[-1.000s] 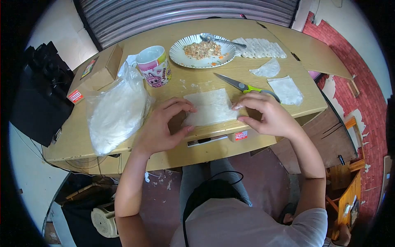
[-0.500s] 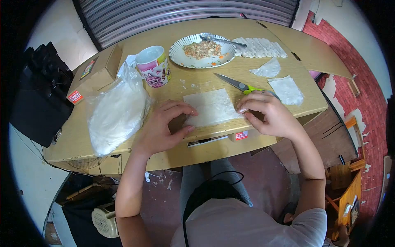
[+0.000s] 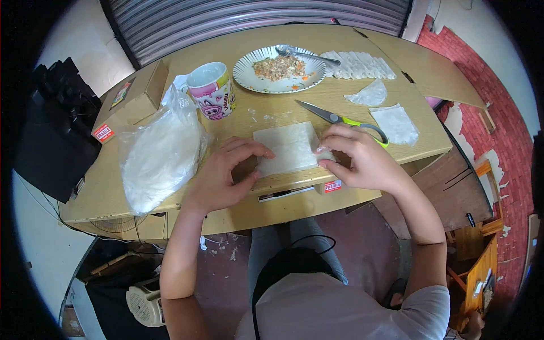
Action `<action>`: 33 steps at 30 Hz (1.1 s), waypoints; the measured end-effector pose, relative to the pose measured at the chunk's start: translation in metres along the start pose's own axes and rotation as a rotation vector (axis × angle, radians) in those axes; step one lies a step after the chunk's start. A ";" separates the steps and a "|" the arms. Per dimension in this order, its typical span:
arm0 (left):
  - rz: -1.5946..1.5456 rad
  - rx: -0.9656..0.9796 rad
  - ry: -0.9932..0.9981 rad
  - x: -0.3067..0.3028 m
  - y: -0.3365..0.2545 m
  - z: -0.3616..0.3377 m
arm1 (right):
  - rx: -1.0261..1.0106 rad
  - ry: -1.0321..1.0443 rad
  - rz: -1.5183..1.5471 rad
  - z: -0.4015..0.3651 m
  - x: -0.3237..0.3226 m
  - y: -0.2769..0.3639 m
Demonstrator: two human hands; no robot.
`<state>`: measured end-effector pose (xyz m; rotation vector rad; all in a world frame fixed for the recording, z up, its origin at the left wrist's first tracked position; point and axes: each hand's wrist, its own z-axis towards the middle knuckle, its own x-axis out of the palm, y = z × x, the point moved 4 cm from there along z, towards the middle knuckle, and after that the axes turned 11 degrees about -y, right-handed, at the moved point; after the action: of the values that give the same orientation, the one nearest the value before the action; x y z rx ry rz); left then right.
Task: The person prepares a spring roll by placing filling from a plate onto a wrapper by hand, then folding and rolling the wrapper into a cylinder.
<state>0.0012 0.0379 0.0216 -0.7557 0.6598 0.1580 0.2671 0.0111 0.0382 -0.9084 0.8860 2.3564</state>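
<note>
A thin white rectangular wrapper sheet point(image 3: 288, 148) lies near the table's front edge. My left hand point(image 3: 229, 170) rests at its left edge, fingertips touching the sheet and thumb apart from them. At the right edge, my right hand point(image 3: 358, 153) has fingers and thumb on the wrapper's end, which is turned up and partly folded inward. Just behind that hand lie scissors with green-and-black handles point(image 3: 348, 121). To the right are a square wrapper piece point(image 3: 395, 124) and a smaller cut piece point(image 3: 368, 93).
At the back, a plate point(image 3: 242, 79) holds chopped filling point(image 3: 277, 68) and a spoon point(image 3: 306, 55). Beside it lies a row of white rolled wrappers point(image 3: 362, 66). On the left are a mug point(image 3: 211, 93), a plastic bag of white wrappers point(image 3: 163, 153) and a cardboard box point(image 3: 133, 93).
My right hand has moved left, bringing the wrapper's right end inward over the sheet. More of the scissors' handle shows. My left hand has barely moved.
</note>
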 end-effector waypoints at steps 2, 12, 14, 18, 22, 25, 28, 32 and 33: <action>-0.003 0.014 -0.003 0.000 0.000 0.000 | 0.006 0.008 0.008 -0.001 -0.001 0.000; 0.039 0.032 -0.001 0.001 -0.003 0.002 | 0.036 0.008 0.003 -0.002 -0.003 0.000; 0.038 0.069 0.000 0.001 -0.003 0.002 | 0.028 0.000 0.006 -0.001 -0.003 -0.001; 0.014 0.027 -0.002 0.002 -0.002 0.000 | 0.062 0.014 0.008 -0.002 -0.003 -0.004; -0.110 -0.147 -0.095 0.002 0.004 -0.001 | 0.110 0.044 0.045 0.001 -0.005 -0.002; -0.070 -0.135 -0.099 0.003 0.000 0.001 | -0.029 0.013 -0.020 0.001 -0.005 -0.001; -0.009 -0.060 -0.085 0.002 -0.001 0.002 | 0.031 0.040 -0.009 0.002 -0.005 0.002; -0.012 -0.046 -0.091 0.001 0.003 0.002 | 0.060 0.056 0.005 0.001 0.001 -0.002; -0.012 -0.047 -0.092 0.001 0.003 0.002 | 0.032 0.050 0.003 0.001 0.003 -0.004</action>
<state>0.0021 0.0410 0.0206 -0.7927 0.5662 0.1965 0.2674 0.0147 0.0349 -0.9571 0.9426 2.3245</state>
